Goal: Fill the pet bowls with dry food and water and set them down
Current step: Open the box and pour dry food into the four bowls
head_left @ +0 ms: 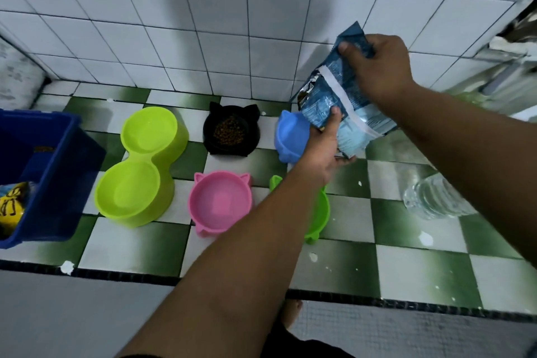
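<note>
- Location: the bag (328, 96) is held tilted in the air over the blue bowl (290, 136), at the back right of the floor (406, 264).
- Right hand (377, 67): fingers and thumb curl round the bag's upper end and pinch the film.
- Left hand (324, 144): the thumb presses on the bag's face; the fingers wrap beneath its lower edge; we cannot tell whether food is leaving the bag.
- Handling, bag: we judge it soft, crinkly and glossy, so it may slip or sag; the contents will shift as it tips; hold high with one hand to set the angle; support low with the other to steer the flow; avoid squeezing the middle.
- Handling, bowls: the black bowl (231, 131) holds kibble (229, 132); the pink bowl (220, 200) and double bowl (142, 166) show none; the green bowl (319, 212) is mostly hidden by the left arm; we judge all to be light, stiff plastic that may skid on tile; take them by the rim and keep them level once filled.
- Handling, bottle (433, 195): clear, on the floor at the right; likely heavy and smooth; grip round the body.
</note>
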Motion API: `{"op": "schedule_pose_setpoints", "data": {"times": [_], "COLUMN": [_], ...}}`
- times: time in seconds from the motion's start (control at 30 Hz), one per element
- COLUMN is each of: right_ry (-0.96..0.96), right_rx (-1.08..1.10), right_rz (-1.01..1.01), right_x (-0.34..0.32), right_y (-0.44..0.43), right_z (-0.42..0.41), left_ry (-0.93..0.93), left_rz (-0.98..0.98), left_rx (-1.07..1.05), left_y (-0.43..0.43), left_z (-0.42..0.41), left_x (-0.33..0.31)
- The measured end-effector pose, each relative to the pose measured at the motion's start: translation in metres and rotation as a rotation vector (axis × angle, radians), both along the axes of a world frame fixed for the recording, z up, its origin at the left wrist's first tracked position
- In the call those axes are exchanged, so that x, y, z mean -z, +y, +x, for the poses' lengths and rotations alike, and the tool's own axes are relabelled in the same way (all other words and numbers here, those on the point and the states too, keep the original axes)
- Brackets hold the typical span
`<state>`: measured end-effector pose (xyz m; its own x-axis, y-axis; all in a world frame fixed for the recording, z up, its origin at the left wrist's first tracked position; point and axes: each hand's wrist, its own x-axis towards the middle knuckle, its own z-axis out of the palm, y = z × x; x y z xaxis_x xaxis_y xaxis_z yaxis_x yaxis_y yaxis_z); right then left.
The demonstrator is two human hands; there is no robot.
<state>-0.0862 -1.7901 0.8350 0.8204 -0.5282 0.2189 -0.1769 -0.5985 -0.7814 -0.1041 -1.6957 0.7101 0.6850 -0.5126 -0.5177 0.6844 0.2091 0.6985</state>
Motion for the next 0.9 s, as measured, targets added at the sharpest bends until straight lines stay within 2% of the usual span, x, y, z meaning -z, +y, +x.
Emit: {"op": "schedule_pose_setpoints", "data": {"times": [0.3, 0.53, 0.9], "right_ry": [0.205, 0.251, 0.259], "right_rx": [-0.112, -0.159, -0.18], "right_rz": [-0.184, -0.239, -0.235], "right_x": [0.029, 0.045, 0.056], "right_y": [-0.019, -0.022, -0.019], "right_z": [-0.006, 0.001, 0.008], "left_ry": [0.227, 0.252, 0.338], "left_rz": [-0.106, -0.175, -0.264], "left_rx": [0.053, -0.011, 0.016], "left_y": [-0.032, -0.039, -0.043], "left_z": [-0.036, -0.044, -0.037], "left_x": [0.016, 0.019, 0.036]}}
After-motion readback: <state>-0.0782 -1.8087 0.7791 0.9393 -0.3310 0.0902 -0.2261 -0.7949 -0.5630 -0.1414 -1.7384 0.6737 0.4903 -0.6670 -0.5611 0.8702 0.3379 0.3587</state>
